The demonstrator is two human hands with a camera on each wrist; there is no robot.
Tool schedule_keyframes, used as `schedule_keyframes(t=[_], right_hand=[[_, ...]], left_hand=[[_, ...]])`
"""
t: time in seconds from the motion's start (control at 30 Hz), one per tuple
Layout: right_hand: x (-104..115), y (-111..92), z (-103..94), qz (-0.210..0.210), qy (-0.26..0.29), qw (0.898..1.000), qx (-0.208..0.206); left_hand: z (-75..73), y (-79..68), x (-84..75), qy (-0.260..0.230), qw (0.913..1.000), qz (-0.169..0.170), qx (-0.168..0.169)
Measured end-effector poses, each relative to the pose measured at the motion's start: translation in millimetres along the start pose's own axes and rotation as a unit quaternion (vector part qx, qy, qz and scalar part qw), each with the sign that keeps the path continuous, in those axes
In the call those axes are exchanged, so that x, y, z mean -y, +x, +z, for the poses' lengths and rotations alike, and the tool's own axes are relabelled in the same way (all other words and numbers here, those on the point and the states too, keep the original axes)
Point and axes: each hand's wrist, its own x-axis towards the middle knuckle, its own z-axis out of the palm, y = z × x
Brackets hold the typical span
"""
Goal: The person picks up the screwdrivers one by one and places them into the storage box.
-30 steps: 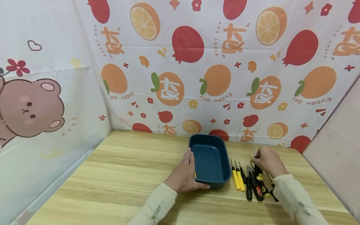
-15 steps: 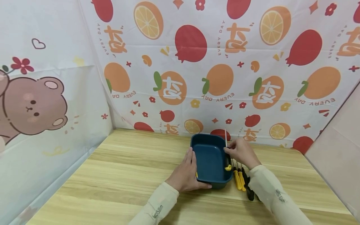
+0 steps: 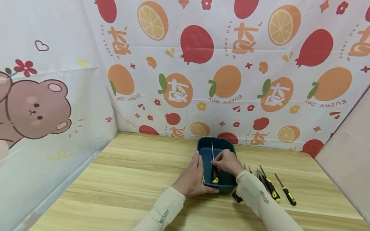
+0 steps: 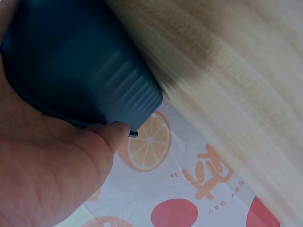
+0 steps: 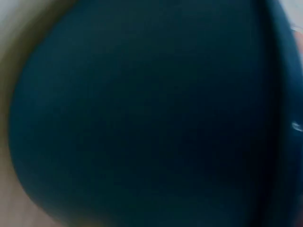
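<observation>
A dark blue rectangular bin stands on the table. My left hand lies against its near left corner, fingers straight along the side wall and thumb along the front. In the left wrist view the thumb rests at the rim of the bin. Over the inside of the bin, my right hand pinches a screwdriver with a black handle and yellow end, its shaft pointing away from me. A bit of yellow shows beside the left hand. Blurred blue bin wall fills the right wrist view.
Right of the bin, several screwdrivers lie on the wooden table, partly behind the right sleeve. One black-and-yellow screwdriver lies apart at the far right. A printed cloth hangs behind the table.
My right hand has carried the screwdriver left from the pile, over the bin's right rim, to above its inside. The left hand keeps its place on the bin.
</observation>
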Motion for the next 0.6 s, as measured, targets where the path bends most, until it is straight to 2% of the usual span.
schedule_keyframes(t=[0.27, 0.6], right_hand=[[-4.7, 4.0, 18.6, 0.011, 0.004, 1.0, 0.028], [-3.7, 5.8, 32.0, 0.004, -0.006, 0.999, 0.049]], left_hand=[[-0.5, -0.7, -1.7, 0.009, 1.0, -0.002, 0.004], [0.7, -1.8, -2.9, 0.02, 0.9998, 0.0, 0.005]])
